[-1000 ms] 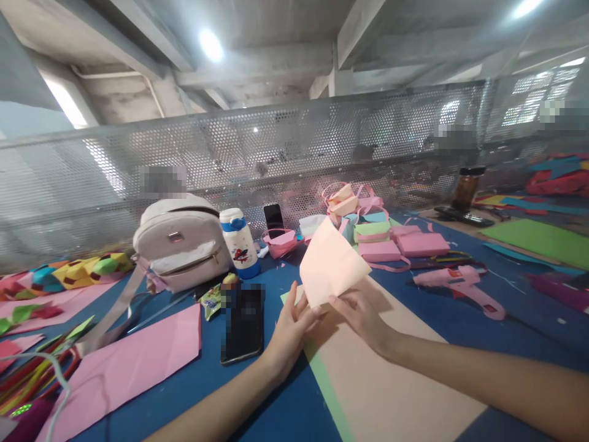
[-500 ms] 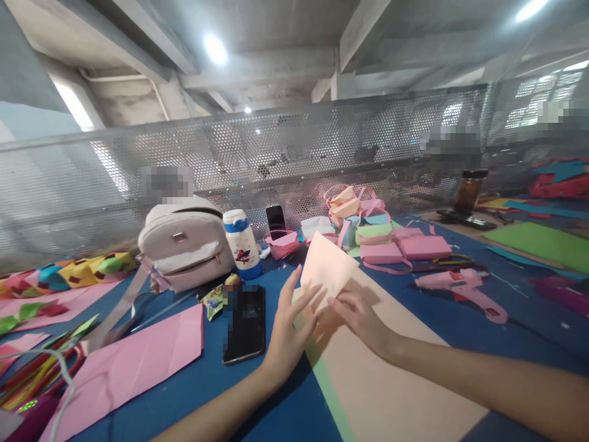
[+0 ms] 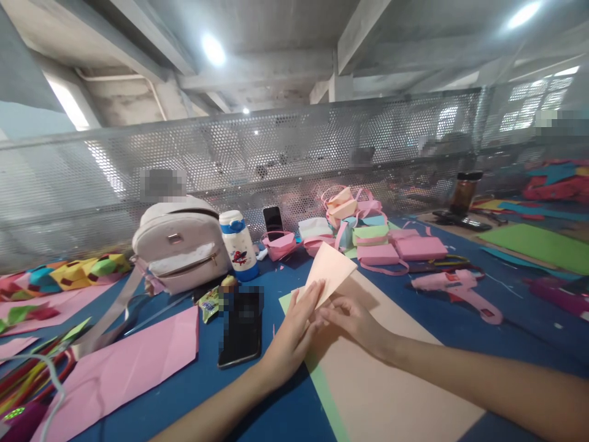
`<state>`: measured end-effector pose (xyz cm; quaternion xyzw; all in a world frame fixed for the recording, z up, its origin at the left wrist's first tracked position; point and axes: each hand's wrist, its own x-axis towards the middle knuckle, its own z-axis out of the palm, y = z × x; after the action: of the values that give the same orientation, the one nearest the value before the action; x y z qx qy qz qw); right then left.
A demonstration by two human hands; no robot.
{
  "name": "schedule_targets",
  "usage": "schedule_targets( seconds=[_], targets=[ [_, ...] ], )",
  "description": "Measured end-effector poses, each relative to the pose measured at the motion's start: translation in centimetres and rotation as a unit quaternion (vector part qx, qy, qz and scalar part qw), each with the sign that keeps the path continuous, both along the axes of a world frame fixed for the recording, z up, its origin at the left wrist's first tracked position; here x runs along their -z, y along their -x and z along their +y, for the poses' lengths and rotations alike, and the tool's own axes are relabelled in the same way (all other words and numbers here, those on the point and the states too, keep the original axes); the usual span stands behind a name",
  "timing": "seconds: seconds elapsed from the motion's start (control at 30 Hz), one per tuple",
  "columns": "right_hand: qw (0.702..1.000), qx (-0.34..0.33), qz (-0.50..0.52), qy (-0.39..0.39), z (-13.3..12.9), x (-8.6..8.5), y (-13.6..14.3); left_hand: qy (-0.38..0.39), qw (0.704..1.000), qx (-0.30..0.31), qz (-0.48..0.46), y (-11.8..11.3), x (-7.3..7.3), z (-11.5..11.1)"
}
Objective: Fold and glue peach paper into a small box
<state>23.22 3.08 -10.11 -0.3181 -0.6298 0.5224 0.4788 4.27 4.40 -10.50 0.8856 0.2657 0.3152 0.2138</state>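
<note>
A small peach sheet of paper (image 3: 332, 268), tilted upward, is held between my two hands. My left hand (image 3: 297, 325) lies along its left side, fingers together and pressed against the paper. At the lower right edge, my right hand (image 3: 352, 322) pinches it between thumb and fingers. Under both hands is a large peach sheet (image 3: 400, 380), with a green sheet (image 3: 327, 393) showing along its left edge. Fingers partly hide the lower part of the held paper.
A dark phone (image 3: 242, 331) and a pink sheet (image 3: 133, 362) lie to the left. Behind stand a backpack (image 3: 177, 245), a bottle (image 3: 240, 248) and several small paper bags (image 3: 377, 252). A pink glue gun (image 3: 460, 288) lies at right, near a green sheet (image 3: 538, 242).
My left hand's spread fingers have come together and closed against the peach paper. The paper has tilted and now shows a narrower face. My right hand keeps its pinch. The view has shifted slightly.
</note>
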Motion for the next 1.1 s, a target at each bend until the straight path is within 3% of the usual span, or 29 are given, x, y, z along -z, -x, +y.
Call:
schedule_targets(
  seconds=[0.3, 0.77, 1.1],
  targets=[
    [1.000, 0.006, 0.013, -0.010, -0.24, -0.05, 0.04, 0.060, 0.997, 0.016, -0.034, -0.08, -0.41, -0.09],
    [1.000, -0.001, -0.012, 0.006, 0.02, 0.17, -0.02, 0.054, 0.998, 0.007, -0.043, 0.00, 0.19, 0.26],
    [1.000, -0.006, 0.003, 0.018, 0.15, 0.65, 0.04, 0.070, 0.996, 0.016, -0.051, -0.22, -0.32, 0.15]
  ],
)
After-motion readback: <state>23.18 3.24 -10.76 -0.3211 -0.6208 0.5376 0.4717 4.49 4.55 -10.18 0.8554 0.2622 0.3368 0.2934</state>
